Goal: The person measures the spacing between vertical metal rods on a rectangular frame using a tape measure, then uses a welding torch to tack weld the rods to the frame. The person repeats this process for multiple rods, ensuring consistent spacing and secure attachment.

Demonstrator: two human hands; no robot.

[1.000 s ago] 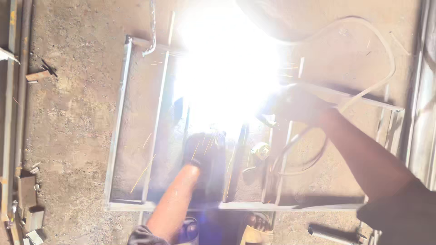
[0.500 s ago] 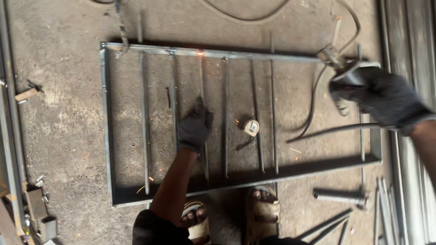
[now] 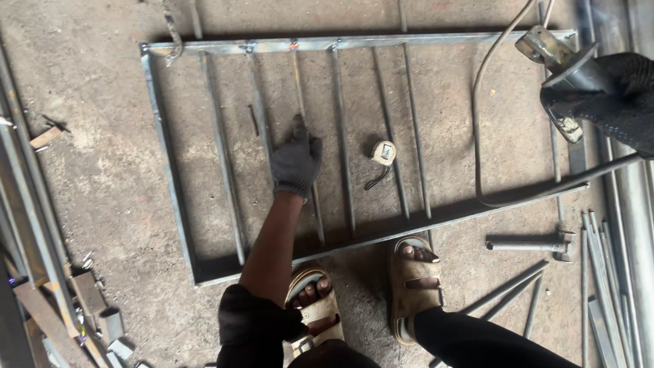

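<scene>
A rectangular steel frame (image 3: pixel 158 143) with several thin upright bars lies flat on the concrete floor. My left hand (image 3: pixel 295 162), in a grey glove, presses down on one of the middle bars (image 3: pixel 302 88). My right hand (image 3: pixel 612 102), in a dark glove, grips a welding electrode holder (image 3: pixel 555 58) at the frame's right end, lifted above the floor. A cable (image 3: pixel 478 116) runs from the holder across the frame. A small tape measure (image 3: pixel 384 153) rests on the floor between two bars.
My two sandalled feet (image 3: pixel 368 289) stand at the frame's near rail. Loose steel rods and tubes (image 3: pixel 606 272) lie to the right, with a short pipe piece (image 3: pixel 524 244). Metal offcuts and long strips (image 3: pixel 41 259) line the left side.
The bright welding glare from one second ago is gone. My right hand has pulled the holder away to the right end of the frame. My left hand stays on the bar.
</scene>
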